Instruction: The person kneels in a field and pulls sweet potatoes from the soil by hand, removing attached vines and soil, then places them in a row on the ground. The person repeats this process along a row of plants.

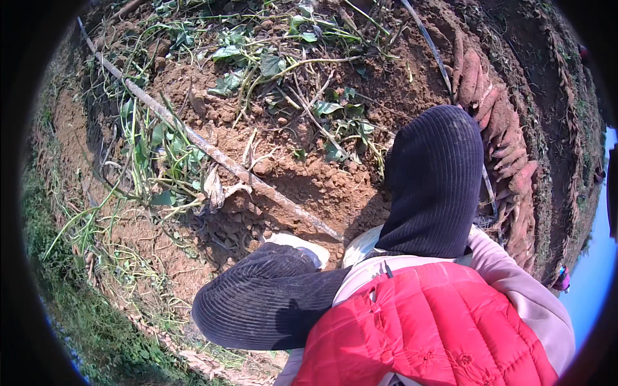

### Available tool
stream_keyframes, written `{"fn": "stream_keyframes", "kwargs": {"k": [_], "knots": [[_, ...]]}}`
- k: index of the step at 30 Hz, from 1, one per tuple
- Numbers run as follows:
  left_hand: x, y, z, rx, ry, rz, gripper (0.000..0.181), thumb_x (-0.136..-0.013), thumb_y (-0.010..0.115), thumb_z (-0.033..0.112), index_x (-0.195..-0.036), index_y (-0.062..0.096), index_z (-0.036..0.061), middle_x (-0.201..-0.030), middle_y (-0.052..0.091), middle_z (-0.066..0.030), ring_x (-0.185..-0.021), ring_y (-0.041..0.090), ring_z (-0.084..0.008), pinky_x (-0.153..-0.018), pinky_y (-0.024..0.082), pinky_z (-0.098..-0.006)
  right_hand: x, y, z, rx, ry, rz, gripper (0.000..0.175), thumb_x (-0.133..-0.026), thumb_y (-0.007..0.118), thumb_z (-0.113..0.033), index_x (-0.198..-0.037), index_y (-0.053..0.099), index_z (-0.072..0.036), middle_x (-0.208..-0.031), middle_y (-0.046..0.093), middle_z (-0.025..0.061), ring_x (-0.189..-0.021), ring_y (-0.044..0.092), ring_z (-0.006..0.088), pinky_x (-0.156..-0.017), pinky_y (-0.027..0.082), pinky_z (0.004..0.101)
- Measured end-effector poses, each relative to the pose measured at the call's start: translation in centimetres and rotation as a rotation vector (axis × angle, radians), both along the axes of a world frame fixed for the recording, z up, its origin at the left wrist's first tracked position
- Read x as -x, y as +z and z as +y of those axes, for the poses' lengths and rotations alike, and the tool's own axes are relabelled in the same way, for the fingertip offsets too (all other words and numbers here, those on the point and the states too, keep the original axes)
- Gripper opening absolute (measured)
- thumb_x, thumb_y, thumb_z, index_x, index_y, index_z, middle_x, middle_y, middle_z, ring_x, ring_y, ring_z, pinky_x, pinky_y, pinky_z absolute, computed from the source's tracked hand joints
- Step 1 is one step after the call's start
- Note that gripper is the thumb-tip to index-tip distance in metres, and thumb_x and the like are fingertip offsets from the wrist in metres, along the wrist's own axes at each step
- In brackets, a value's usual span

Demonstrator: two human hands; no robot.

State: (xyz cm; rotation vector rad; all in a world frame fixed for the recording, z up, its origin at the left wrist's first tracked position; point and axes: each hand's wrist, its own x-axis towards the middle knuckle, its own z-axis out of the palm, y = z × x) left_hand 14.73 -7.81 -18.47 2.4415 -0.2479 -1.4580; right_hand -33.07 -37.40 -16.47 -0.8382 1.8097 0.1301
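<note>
Both my hands are out of view. My right sleeve [524, 299], pale mauve, runs down beside my right knee [434, 183], which hides whatever lies beyond the cuff. Before me is loose reddish-brown soil [333, 193], dug into a shallow hollow near my feet. Cut sweet potato vines [273, 65] with green leaves lie across it. A row of soil-dusted sweet potatoes [504, 125] is heaped to the right of my right knee. One long, thin, dirt-caked pole or pipe [207, 144] slants over the ground, its near end beside my pale shoe [309, 246].
My bent left knee [251, 309] fills the lower middle, below it a red quilted vest [429, 318]. Another thin grey rod or pipe [429, 46] passes behind my right knee. Dense greenery [82, 309] borders the left. A distant person [562, 280] shows at far right.
</note>
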Motion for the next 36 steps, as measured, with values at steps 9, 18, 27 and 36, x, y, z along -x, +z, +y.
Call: {"fn": "stream_keyframes", "kwargs": {"k": [9,18,27,36], "knots": [[-6.7,-1.0,-3.1,0.343,0.204,-0.076,0.045,-0.105,0.056,0.039,-0.13,0.068,0.0042,-0.118,0.073,-0.0187,-0.099,0.073,-0.0325,-0.085,0.057,-0.0453,-0.6,0.2,-11.9,0.333,-0.083,-0.133,0.036,-0.097,0.073,-0.035,-0.119,0.071,-0.007,-0.098,0.075,0.0093,-0.079,0.072,0.0195,-0.07,0.059,0.036],[-15.7,1.4,-7.1,0.684,0.367,-0.125,0.045,-0.106,0.056,0.039,-0.131,0.067,0.0034,-0.119,0.073,-0.0182,-0.099,0.073,-0.0315,-0.084,0.057,-0.0446,-1.4,0.9,-15.5,0.435,-0.209,-0.209,0.038,-0.098,0.072,-0.036,-0.122,0.07,-0.007,-0.1,0.075,0.0093,-0.082,0.073,0.02,-0.072,0.059,0.036],[-21.0,15.3,-14.0,0.995,0.261,-0.448,0.049,-0.109,0.056,0.038,-0.132,0.061,-0.0051,-0.116,0.069,-0.0137,-0.099,0.066,-0.0209,-0.087,0.053,-0.0325,-0.9,-3.8,-16.0,0.396,-0.32,-0.36,0.04,-0.099,0.072,-0.037,-0.126,0.069,-0.007,-0.103,0.075,0.0094,-0.085,0.073,0.0205,-0.073,0.06,0.0359],[-9.8,23.2,-26.3,1.157,-0.116,-0.031,0.035,-0.107,0.061,0.021,-0.128,0.065,-0.0059,-0.114,0.074,-0.014,-0.102,0.071,-0.0228,-0.092,0.058,-0.0367,-9.5,8.6,-29.9,0.474,-0.073,-0.66,0.047,-0.101,0.069,-0.037,-0.135,0.06,-0.005,-0.098,0.067,0.0046,-0.077,0.067,0.0131,-0.066,0.057,0.0291]]}}
